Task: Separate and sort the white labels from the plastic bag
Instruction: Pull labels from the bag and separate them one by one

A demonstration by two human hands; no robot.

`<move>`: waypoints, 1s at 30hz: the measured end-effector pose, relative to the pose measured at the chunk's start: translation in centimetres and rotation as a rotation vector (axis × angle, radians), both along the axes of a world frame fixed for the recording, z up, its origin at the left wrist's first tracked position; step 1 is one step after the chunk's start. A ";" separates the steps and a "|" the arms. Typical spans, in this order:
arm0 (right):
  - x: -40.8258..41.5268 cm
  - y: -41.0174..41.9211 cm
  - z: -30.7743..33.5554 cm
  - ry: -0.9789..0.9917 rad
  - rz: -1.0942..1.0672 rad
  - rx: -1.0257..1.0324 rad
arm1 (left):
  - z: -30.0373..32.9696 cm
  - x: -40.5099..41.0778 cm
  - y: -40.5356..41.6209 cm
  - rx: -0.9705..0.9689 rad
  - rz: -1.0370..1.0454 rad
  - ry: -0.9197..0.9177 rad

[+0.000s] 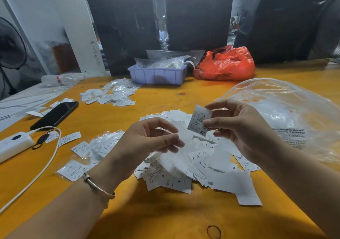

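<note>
A loose heap of white labels [198, 163] lies in the middle of the yellow table [156, 214]. My right hand [239, 128] pinches one white label marked XS [198, 121] between thumb and fingers, held up above the heap. My left hand [147, 143] hovers over the heap's left side with fingers loosely curled and nothing clearly in them. A large clear plastic bag [287, 113] lies crumpled to the right of the heap. Two more groups of labels lie apart: one at the left front [92, 152], some in small clear sleeves, and one further back [112, 94].
A black phone [55, 115], a white power bank [12, 145] and its cable [46, 163] lie at the left. A lilac tray [156, 75] and a red plastic bag [226, 64] stand at the back. Dark wrapped bundles [196, 16] stand behind the table.
</note>
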State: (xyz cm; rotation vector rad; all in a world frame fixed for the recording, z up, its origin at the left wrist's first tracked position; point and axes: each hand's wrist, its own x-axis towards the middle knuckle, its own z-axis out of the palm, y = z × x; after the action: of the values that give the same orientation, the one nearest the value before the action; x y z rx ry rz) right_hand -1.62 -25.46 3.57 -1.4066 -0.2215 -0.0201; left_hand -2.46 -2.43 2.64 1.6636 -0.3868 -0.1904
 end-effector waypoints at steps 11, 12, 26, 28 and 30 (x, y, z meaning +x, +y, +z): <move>-1.9 0.4 1.6 -0.409 -0.161 -0.184 | 0.2 -0.4 -0.1 0.004 -0.011 -0.066; -2.0 0.5 1.7 -0.434 -0.168 -0.205 | 0.3 -0.5 -0.2 0.001 -0.007 -0.073; -3.4 1.1 2.0 -0.526 -0.101 -0.351 | 0.7 -0.9 -0.4 -0.015 0.001 -0.124; -3.5 1.2 2.1 -0.520 -0.109 -0.348 | 0.7 -0.9 -0.4 -0.016 -0.009 -0.127; -3.6 1.3 2.2 -0.517 -0.119 -0.361 | 0.7 -1.0 -0.5 -0.025 -0.017 -0.128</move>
State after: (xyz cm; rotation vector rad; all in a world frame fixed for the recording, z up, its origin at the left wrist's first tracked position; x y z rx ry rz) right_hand -5.27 -24.12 5.80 -1.7561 -0.5917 -0.4654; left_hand -3.42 -2.91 3.36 1.6534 -0.4979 -0.0910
